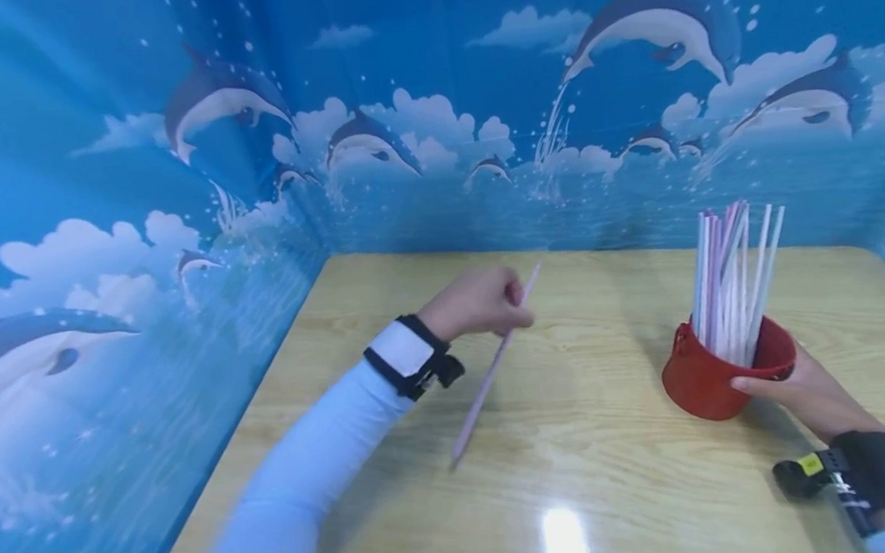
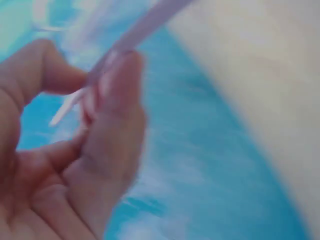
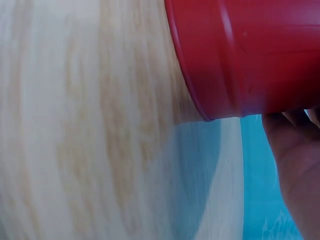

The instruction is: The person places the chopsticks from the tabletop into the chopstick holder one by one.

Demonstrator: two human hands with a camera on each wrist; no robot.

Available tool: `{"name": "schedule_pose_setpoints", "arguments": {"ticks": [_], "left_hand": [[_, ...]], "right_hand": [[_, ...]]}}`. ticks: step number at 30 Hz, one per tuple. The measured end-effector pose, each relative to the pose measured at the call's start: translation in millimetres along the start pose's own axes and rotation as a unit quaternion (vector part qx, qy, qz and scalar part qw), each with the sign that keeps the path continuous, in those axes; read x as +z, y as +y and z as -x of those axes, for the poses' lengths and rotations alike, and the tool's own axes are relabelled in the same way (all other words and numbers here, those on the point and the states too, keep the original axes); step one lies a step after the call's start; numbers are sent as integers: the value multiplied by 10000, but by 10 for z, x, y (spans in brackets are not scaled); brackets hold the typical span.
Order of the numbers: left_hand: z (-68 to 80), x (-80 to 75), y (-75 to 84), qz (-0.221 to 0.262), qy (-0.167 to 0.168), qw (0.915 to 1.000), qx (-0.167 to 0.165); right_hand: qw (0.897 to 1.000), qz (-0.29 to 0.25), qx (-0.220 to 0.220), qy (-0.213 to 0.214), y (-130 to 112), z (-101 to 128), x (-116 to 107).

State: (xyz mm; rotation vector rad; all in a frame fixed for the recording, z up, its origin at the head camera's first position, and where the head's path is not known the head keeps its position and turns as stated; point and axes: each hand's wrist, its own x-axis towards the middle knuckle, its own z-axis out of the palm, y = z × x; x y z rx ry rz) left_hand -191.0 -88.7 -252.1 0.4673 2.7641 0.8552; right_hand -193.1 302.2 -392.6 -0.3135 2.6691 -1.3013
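Observation:
Between thumb and fingers, my left hand (image 1: 481,302) pinches a thin lilac drinking straw (image 1: 486,387) over the middle of the table. The straw slants, its lower end toward me. In the left wrist view the straw (image 2: 145,25) is blurred and passes between thumb and index finger. My right hand (image 1: 809,387) grips a red bucket (image 1: 707,384) on the right, thumb over its rim and the other fingers hidden behind it. Several white, lilac and bluish straws (image 1: 728,286) stand upright in the bucket. The right wrist view shows the bucket's smooth side (image 3: 250,55) close up.
The light wood table (image 1: 610,468) reflects a bright spot of light near its front. Blue cloth with dolphins and clouds (image 1: 435,143) rises behind the table and along its left side. Each wrist wears a black strap (image 1: 881,471) with a small camera.

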Motion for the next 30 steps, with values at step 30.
{"name": "schedule_pose_setpoints", "arguments": {"ticks": [30], "left_hand": [[-953,1108,1233,-306,1230,9889,773]], "right_hand": [[9999,-42,-24,-119,-212,-87,106]]}}
